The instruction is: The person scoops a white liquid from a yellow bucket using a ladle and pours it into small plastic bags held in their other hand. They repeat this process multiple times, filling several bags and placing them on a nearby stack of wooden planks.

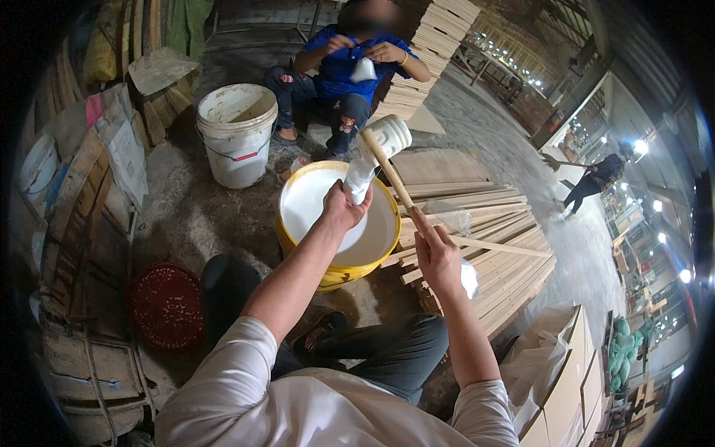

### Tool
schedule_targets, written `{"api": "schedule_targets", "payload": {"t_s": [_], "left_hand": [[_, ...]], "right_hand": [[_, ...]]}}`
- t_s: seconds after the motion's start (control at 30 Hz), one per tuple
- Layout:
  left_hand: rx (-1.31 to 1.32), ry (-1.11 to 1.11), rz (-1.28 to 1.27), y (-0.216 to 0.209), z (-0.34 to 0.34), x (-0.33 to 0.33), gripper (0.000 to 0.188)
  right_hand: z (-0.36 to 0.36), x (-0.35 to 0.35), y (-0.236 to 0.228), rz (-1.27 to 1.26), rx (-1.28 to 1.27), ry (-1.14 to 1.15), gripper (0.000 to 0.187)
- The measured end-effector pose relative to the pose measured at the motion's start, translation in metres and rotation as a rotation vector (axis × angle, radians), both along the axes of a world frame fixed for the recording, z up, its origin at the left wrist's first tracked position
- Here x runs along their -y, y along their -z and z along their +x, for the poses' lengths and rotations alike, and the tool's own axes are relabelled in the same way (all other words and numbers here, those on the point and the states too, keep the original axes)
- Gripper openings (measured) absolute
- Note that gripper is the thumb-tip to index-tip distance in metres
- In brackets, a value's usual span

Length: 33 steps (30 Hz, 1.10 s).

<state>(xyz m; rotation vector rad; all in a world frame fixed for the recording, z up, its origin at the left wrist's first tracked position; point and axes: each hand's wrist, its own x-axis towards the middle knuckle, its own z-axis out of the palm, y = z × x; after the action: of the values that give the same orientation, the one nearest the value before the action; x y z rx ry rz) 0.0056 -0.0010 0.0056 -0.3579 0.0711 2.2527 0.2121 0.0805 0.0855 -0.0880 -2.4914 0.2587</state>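
Note:
My left hand [346, 207] is closed around a small plastic bag [359, 180] with white stuff in it, held upright above a yellow-rimmed bucket [285, 240]. White liquid [316, 195] fills much of that bucket. My right hand [438, 257] grips a wooden handle [391, 173], its index finger stretched along the wood. At the handle's upper end a white plastic container [392, 134] is tilted over the bag's mouth, like a scoop. Where container and bag meet is partly hidden by the handle.
A white pail [237, 138] stands at the far left. Across from me sits a person [346, 74] holding a small white bag [363, 71]. Wooden strips [484, 238] lie stacked at the right. A red basket [165, 307] is by my left leg. Another person [592, 179] stands far right.

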Motion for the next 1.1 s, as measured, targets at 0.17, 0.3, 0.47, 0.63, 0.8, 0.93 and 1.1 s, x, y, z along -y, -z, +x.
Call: {"api": "schedule_targets", "payload": {"t_s": [0.17,0.3,0.47,0.63,0.8,0.93,1.1], "left_hand": [[-0.03,-0.019,-0.038,-0.002,0.002,0.0,0.038],[-0.029,-0.023,-0.015,-0.003,0.003,0.0,0.038],[-0.011,-0.016,0.007,-0.005,0.003,0.001,0.026],[-0.031,-0.013,0.006,-0.004,0.004,0.001,0.032],[-0.054,-0.025,-0.004,0.001,0.002,0.0,0.035],[-0.018,0.001,-0.02,-0.002,0.004,0.002,0.031],[-0.072,-0.011,-0.022,-0.004,0.005,0.005,0.028]], "right_hand": [[0.001,-0.003,0.003,0.016,-0.012,-0.001,0.048],[0.0,-0.006,0.006,0.061,-0.035,-0.006,0.046],[0.001,-0.004,0.004,0.058,-0.034,-0.002,0.046],[0.001,-0.003,0.004,0.044,-0.037,-0.002,0.046],[0.001,-0.001,0.004,0.021,-0.032,0.001,0.047],[0.003,0.0,0.005,-0.063,0.011,0.019,0.045],[0.002,0.0,0.007,-0.098,-0.003,0.001,0.045]]}}
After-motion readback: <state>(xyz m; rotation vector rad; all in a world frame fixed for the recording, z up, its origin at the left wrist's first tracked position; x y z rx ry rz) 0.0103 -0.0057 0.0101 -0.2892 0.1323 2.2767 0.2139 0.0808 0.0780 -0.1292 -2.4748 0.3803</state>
